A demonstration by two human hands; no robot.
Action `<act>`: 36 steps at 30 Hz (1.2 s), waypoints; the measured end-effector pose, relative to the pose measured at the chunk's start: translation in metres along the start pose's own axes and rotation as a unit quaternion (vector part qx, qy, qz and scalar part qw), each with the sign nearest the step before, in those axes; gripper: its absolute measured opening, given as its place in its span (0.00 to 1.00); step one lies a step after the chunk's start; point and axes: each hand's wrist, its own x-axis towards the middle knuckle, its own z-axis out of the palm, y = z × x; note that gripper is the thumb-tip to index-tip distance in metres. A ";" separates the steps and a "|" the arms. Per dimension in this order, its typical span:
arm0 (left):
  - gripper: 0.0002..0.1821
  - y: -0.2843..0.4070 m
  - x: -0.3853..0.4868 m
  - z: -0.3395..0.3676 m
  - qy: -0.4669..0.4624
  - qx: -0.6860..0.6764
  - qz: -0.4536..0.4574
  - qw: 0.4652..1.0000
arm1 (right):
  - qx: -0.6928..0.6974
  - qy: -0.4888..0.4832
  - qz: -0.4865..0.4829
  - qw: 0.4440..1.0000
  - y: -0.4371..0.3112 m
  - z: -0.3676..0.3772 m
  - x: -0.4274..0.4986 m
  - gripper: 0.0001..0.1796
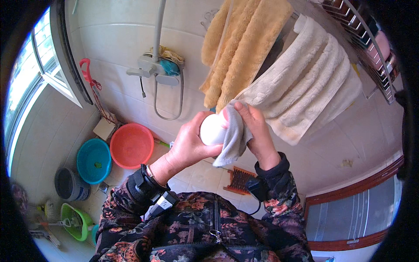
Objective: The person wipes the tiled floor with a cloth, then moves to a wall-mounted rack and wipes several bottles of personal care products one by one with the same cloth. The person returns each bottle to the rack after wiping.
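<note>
My left hand [188, 139] grips a white rounded container [211, 130], thumb along its lower side. A pink patch shows on the container near the cloth; whether it is print or a part cannot be told. My right hand [260, 132] holds a grey cloth [234, 140] draped against the container's right end, its thumb on top. The cloth hides that end and its lower corner hangs loose. Both hands are raised before my chest, just below the hanging towels.
A yellow towel [242, 49] and a cream towel [304, 75] hang ahead. Beyond the left hand is a shower mixer [149, 67]. Red [131, 144] and blue [95, 160] basins, a grey bucket [67, 183] and a green bucket [86, 229] stand left. A wood-framed door [307, 222] is at right.
</note>
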 end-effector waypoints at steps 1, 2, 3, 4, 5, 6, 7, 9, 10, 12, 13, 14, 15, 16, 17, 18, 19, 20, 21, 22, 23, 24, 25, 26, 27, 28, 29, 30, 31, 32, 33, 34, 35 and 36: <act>0.38 -0.001 0.001 -0.001 0.011 -0.043 -0.014 0.999 | 0.020 0.008 -0.001 1.000 0.003 0.000 -0.001 0.19; 0.38 -0.001 0.001 -0.002 0.021 -0.086 -0.029 0.996 | 0.064 0.058 0.047 0.995 0.005 0.001 -0.001 0.23; 0.38 -0.002 0.002 -0.004 0.019 -0.096 -0.039 0.994 | 0.106 0.040 0.005 0.994 0.005 -0.001 -0.005 0.24; 0.38 -0.003 0.004 -0.006 0.018 -0.107 -0.050 0.993 | 0.143 0.040 -0.012 0.989 0.004 -0.002 -0.009 0.25; 0.38 -0.003 0.005 -0.008 0.017 -0.118 -0.060 0.991 | 0.176 0.060 -0.012 0.983 0.001 -0.003 -0.014 0.26; 0.37 -0.004 0.006 -0.008 0.017 -0.131 -0.068 0.989 | 0.154 0.060 -0.033 0.986 -0.003 -0.006 -0.018 0.32; 0.37 -0.004 0.007 -0.008 0.015 -0.152 -0.080 0.985 | 0.134 0.026 -0.080 0.987 -0.006 -0.006 -0.023 0.32; 0.37 -0.005 0.009 -0.006 0.016 -0.201 -0.096 0.975 | 0.086 0.017 -0.135 0.987 -0.013 -0.007 -0.032 0.33; 0.37 -0.006 0.009 -0.005 0.019 -0.222 -0.103 0.969 | 0.105 -0.011 -0.161 0.981 -0.016 -0.007 -0.033 0.29; 0.36 -0.006 0.009 -0.003 0.022 -0.264 -0.120 0.957 | 0.006 0.044 -0.169 0.985 -0.018 -0.008 -0.031 0.25; 0.36 -0.007 0.008 -0.002 0.024 -0.268 -0.119 0.956 | -0.042 0.068 -0.170 0.982 -0.018 -0.009 -0.030 0.23; 0.36 -0.007 0.008 -0.002 0.022 -0.270 -0.123 0.955 | -0.188 0.100 -0.227 0.950 -0.017 -0.011 -0.024 0.18; 0.36 -0.007 0.007 -0.002 0.024 -0.276 -0.122 0.953 | -0.159 0.097 -0.193 0.963 -0.016 -0.015 -0.022 0.17; 0.36 -0.008 0.006 -0.003 0.022 -0.270 -0.131 0.954 | -0.130 0.094 -0.160 0.974 -0.015 -0.019 -0.019 0.16; 0.36 -0.009 0.006 -0.003 0.025 -0.269 -0.135 0.953 | -0.100 0.103 -0.121 0.982 -0.013 -0.023 -0.017 0.16; 0.36 -0.010 0.005 -0.004 0.027 -0.270 -0.141 0.952 | -0.081 0.110 -0.119 0.983 -0.012 -0.028 -0.016 0.15; 0.36 -0.011 0.004 -0.004 0.028 -0.269 -0.142 0.952 | -0.082 0.102 -0.116 0.985 -0.010 -0.032 -0.014 0.15; 0.36 -0.012 0.004 -0.004 0.028 -0.269 -0.146 0.952 | -0.082 0.094 -0.114 0.986 -0.010 -0.035 -0.011 0.15; 0.36 -0.014 0.003 -0.004 0.029 -0.268 -0.151 0.951 | -0.075 0.084 -0.117 0.987 -0.010 -0.036 -0.008 0.14; 0.36 -0.015 0.002 -0.003 0.028 -0.270 -0.149 0.951 | -0.070 0.085 -0.100 0.989 -0.011 -0.037 -0.006 0.14; 0.37 -0.016 0.002 -0.003 0.028 -0.273 -0.149 0.950 | -0.058 0.083 -0.087 0.991 -0.013 -0.037 -0.004 0.14; 0.37 -0.018 0.001 -0.003 0.028 -0.278 -0.148 0.949 | -0.041 0.102 -0.052 0.993 -0.017 -0.035 -0.002 0.14; 0.37 -0.019 0.000 -0.002 0.026 -0.283 -0.156 0.946 | -0.050 0.074 -0.089 0.992 -0.020 -0.031 -0.001 0.14; 0.37 -0.020 0.000 -0.001 0.022 -0.290 -0.161 0.943 | -0.054 0.068 -0.105 0.991 -0.026 -0.027 -0.001 0.14; 0.37 -0.022 0.000 -0.001 0.019 -0.297 -0.165 0.940 | -0.055 0.060 -0.122 0.989 -0.031 -0.022 -0.001 0.15; 0.37 -0.023 0.001 0.001 0.014 -0.315 -0.169 0.934 | -0.115 0.032 -0.114 0.986 -0.036 -0.016 -0.006 0.16; 0.37 -0.024 0.001 0.002 0.011 -0.332 -0.173 0.927 | -0.173 0.002 -0.106 0.979 -0.041 -0.010 -0.014 0.17; 0.38 -0.024 0.001 0.003 0.008 -0.348 -0.178 0.920 | -0.223 -0.034 -0.109 0.968 -0.043 -0.002 -0.016 0.18; 0.37 -0.025 0.001 0.005 0.025 -0.364 -0.168 0.916 | -0.294 -0.101 -0.216 0.925 -0.045 0.006 -0.018 0.20; 0.37 -0.026 0.001 0.005 0.042 -0.378 -0.157 0.911 | -0.367 -0.165 -0.310 0.861 -0.045 0.013 -0.019 0.23; 0.37 -0.026 0.002 0.006 0.051 -0.389 -0.152 0.907 | -0.392 -0.205 -0.327 0.835 -0.044 0.019 -0.024 0.25; 0.35 -0.026 0.001 0.005 0.060 -0.421 -0.151 0.892 | -0.351 -0.203 -0.330 0.852 -0.044 0.022 -0.029 0.24; 0.34 -0.025 0.001 0.005 0.063 -0.410 -0.167 0.894 | -0.339 -0.210 -0.310 0.863 -0.042 0.024 -0.033 0.23; 0.34 -0.025 0.000 0.004 0.065 -0.406 -0.172 0.895 | -0.297 -0.195 -0.305 0.884 -0.041 0.023 -0.033 0.21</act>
